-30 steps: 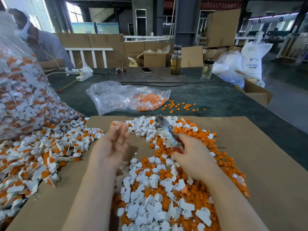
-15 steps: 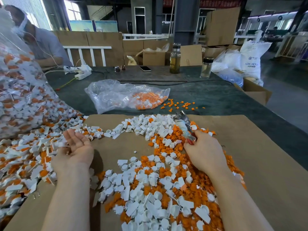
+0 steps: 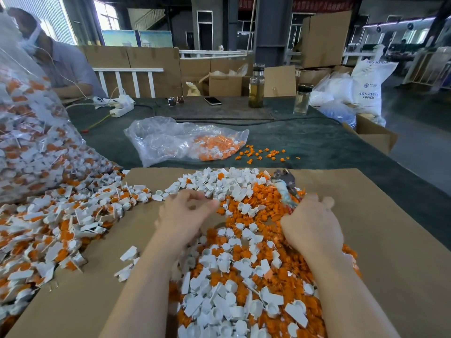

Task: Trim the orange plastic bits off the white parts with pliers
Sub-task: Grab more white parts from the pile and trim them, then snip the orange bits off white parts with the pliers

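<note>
Work seems far from finished, because my right hand (image 3: 311, 225) grips the grey metal pliers (image 3: 284, 187) above the middle heap of trimmed white plastic parts (image 3: 227, 306), my left hand (image 3: 185, 213), fingers loosely curled, holds nothing I can see, and untrimmed orange-and-white pieces (image 3: 56, 223) wait at left.

I see both forearms bare, reaching forward side by side. My left hand (image 3: 186, 213) is back-up, fingers curled in toward the thumb, blurred, so I cannot tell whether they pinch anything. My right hand (image 3: 311, 224) is also back-up, fingers wrapped round the pliers (image 3: 284, 187), whose head sticks out ahead of the grip, tilted left.
</note>
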A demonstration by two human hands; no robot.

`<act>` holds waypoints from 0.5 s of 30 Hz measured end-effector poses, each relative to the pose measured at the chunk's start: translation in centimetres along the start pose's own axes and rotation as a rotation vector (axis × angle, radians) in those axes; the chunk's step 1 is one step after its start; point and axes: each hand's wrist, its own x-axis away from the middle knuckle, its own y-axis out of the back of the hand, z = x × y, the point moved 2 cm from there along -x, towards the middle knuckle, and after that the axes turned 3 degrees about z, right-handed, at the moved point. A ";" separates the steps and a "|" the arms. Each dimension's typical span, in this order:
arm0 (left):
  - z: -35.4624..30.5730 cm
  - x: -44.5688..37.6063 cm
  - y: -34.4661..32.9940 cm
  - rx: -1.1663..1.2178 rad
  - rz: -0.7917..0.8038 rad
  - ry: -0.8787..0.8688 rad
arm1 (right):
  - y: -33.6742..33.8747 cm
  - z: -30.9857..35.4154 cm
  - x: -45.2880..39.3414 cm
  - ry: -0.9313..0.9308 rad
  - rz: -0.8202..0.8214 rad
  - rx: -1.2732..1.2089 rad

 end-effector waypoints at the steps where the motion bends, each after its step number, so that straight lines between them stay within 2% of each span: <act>1: 0.3 -0.4 -0.5 -0.140 -0.036 -0.003 | 0.1 -0.2 0.0 -0.034 -0.010 0.000; 3: 0.4 -0.8 -1.2 -0.287 -0.092 -0.017 | 0.1 -0.9 -0.3 -0.093 -0.008 0.024; 8: 0.8 -1.3 -2.7 -0.376 -0.020 -0.059 | -0.1 -1.2 -0.5 -0.119 0.140 0.046; 11: 0.6 -1.3 -3.2 -0.432 0.038 -0.118 | -0.3 -0.3 -0.5 -0.044 0.179 0.044; 15: 0.2 -0.8 -3.5 -0.421 0.161 -0.200 | -1.1 1.2 0.0 0.147 0.227 0.007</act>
